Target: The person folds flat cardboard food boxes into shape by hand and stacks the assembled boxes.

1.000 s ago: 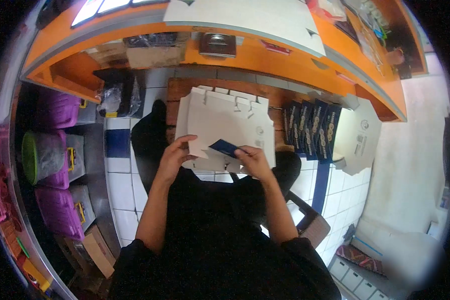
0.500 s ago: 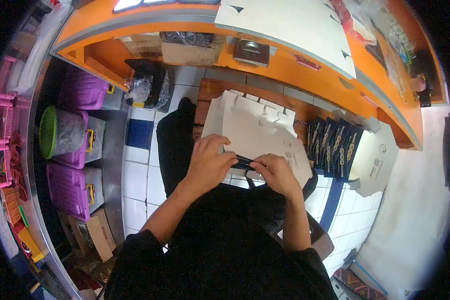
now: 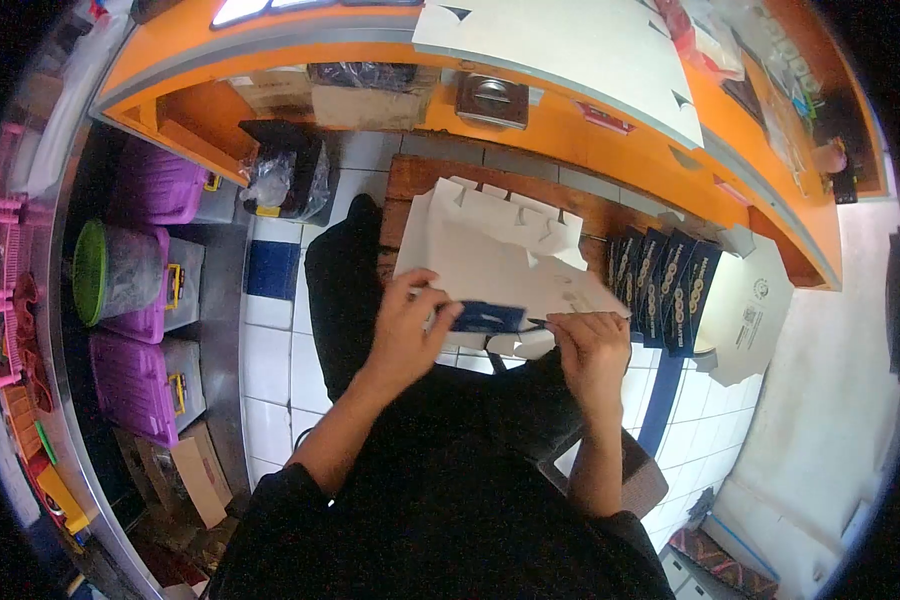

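Holding cardboard point(image 3: 505, 250), bench point(image 3: 415, 180) beneath, cartons point(image 3: 655, 290) alongside

Pale light washes the wall point(image 3: 800, 350) beyond the right hand point(image 3: 594, 350) and glares off white floor tiles point(image 3: 705, 405) beside it. Across from me, purple bins point(image 3: 135, 390) sit in shade, left of the left hand point(image 3: 407, 325). Ahead of both, the orange counter point(image 3: 165, 50) bows; black swallows the corners. Low on the right hand's side, haze smears; grain speckles dark sleeves point(image 3: 280, 505).
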The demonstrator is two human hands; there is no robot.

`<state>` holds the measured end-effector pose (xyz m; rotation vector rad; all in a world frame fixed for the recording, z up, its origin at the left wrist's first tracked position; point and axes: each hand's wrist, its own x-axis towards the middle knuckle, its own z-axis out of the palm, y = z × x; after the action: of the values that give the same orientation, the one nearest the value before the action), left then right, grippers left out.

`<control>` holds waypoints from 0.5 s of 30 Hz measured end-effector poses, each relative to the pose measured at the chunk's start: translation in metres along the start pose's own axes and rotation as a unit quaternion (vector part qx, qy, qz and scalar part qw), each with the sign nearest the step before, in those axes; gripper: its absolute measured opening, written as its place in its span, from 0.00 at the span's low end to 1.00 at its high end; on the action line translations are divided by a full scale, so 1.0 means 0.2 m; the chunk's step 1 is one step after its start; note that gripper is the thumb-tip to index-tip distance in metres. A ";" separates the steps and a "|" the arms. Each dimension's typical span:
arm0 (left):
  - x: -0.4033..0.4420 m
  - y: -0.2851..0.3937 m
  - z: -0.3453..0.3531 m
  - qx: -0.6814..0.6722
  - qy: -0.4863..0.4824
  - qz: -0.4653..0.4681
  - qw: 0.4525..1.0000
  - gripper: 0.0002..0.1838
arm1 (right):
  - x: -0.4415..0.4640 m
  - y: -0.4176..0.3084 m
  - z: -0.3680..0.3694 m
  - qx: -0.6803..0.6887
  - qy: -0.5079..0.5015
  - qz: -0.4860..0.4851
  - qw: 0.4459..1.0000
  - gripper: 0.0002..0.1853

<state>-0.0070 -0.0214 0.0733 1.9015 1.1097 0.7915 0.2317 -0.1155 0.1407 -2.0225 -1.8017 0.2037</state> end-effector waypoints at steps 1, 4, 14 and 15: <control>-0.01 0.06 0.02 0.045 -0.017 0.041 0.998 0.10 | 0.00 -0.02 0.00 -0.037 0.025 -0.009 0.999 0.03; -0.02 0.23 0.05 0.040 -0.053 0.103 0.993 0.09 | 0.00 -0.07 0.00 -0.090 0.053 -0.034 0.994 0.03; -0.11 0.20 0.18 -0.076 0.034 0.054 0.995 0.07 | -0.09 0.04 0.03 -0.075 0.235 -0.187 0.951 0.31; -0.12 0.20 0.18 -0.075 0.036 0.054 0.995 0.07 | -0.09 0.01 0.07 -0.075 0.235 -0.189 0.951 0.31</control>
<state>0.0290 -0.0663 0.0874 1.8303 0.9675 0.9821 0.2254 -0.1308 0.1237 -1.5897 -1.8716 -0.5002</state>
